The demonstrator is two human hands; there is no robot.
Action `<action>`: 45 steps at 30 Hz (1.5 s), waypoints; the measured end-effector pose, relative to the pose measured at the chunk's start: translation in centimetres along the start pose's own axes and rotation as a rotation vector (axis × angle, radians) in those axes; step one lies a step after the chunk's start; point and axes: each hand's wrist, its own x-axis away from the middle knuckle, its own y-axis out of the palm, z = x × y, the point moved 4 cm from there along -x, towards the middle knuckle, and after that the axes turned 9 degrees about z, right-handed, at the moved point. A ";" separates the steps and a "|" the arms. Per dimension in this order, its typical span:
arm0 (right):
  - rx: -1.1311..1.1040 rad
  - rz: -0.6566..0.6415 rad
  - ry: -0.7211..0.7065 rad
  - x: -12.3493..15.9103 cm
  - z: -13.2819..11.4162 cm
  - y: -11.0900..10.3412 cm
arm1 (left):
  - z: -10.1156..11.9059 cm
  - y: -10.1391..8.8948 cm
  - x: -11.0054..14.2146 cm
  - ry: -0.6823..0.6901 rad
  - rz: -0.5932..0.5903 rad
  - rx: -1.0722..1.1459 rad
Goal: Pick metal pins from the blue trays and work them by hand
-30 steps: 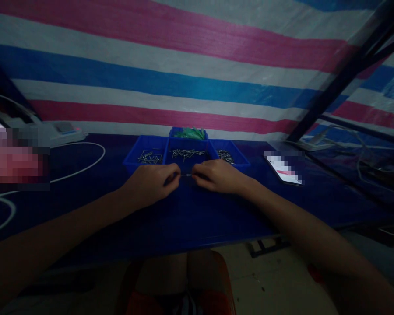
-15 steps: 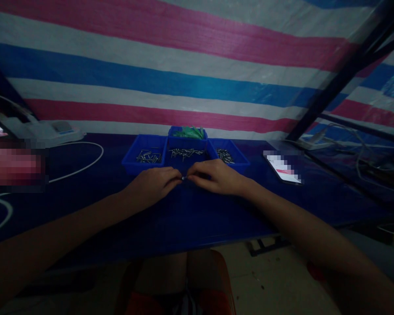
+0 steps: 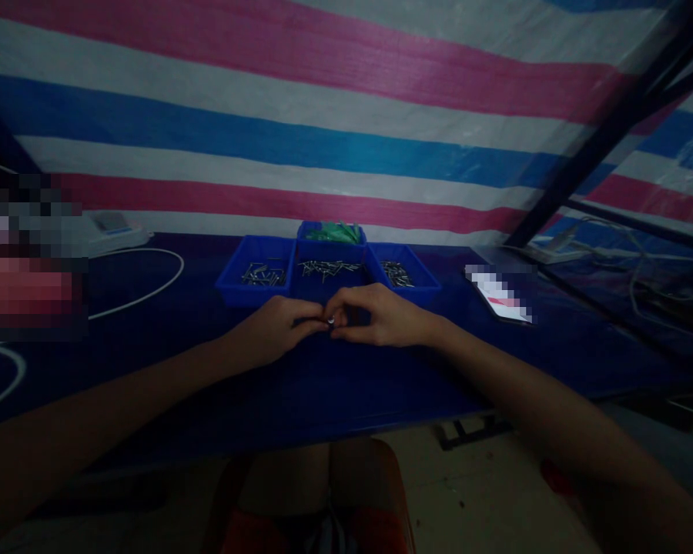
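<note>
My left hand [image 3: 269, 331] pinches a small shiny piece [image 3: 331, 320] between thumb and fingers, low over the table's middle. Curled round the same piece from the other side is my right hand [image 3: 384, 315], its fingertips meeting those of the left. The piece is mostly hidden by fingers and too small and dark to name. Just beyond my hands lies a loose pile of slim metal pins [image 3: 326, 268], nail-like or screw-like. A left blue bin [image 3: 225, 285] and a right blue bin [image 3: 424, 283] flank the pile, each with more slim metal parts inside.
Behind the pile stands a third blue bin [image 3: 307, 245] holding green material [image 3: 338, 232]. A phone [image 3: 497, 294] with a lit screen lies to the right. White cable [image 3: 179, 269] loops over the blue table [image 3: 323, 392] at left. A striped sheet [image 3: 323, 146] hangs behind.
My hands have come closer together, a little lower and to the right. The right fingers now curl round the small piece, where before the fingertips met end to end.
</note>
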 end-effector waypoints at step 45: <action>0.930 0.274 0.451 1.7 5.1 -8.3 | -0.6 0.6 1.0 0.197 -0.166 -0.542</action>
